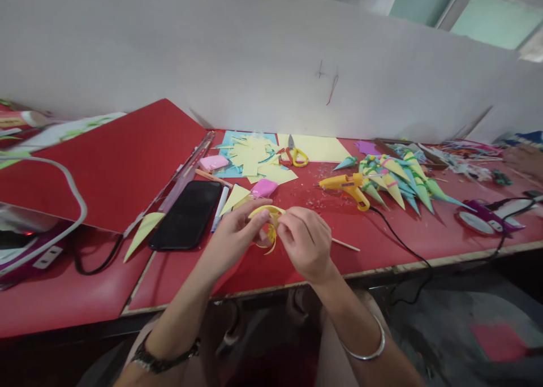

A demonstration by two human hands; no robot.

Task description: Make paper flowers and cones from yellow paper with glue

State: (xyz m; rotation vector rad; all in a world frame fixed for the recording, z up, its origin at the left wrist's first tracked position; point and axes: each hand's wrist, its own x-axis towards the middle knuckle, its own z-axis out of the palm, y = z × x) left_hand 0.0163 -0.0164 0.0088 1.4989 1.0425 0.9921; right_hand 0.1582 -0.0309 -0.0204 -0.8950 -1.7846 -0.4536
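Observation:
Above the front of the red table, both my hands hold a curled yellow strip (271, 235), perhaps paper or ribbon. My left hand (237, 228) pinches its left side between thumb and fingers. The fingertips of my right hand (309, 241) close on its right end, and loose curls hang between the hands. Just behind them lie a bright pink packet (264, 188) and a pale yellow paper piece (236, 198). A thin white stick (345, 245) rests right of my right hand. A yellow glue gun (345, 184) lies further right, its tip pointing left.
Left are a black phone (186, 214), a marker (220, 206) and a red board (127, 160). Scissors (292, 154) lie beside yellow paper scraps (250, 152) at the back. Paper cones (399, 177) are piled right. The glue gun's cord (401, 243) hangs over the front edge.

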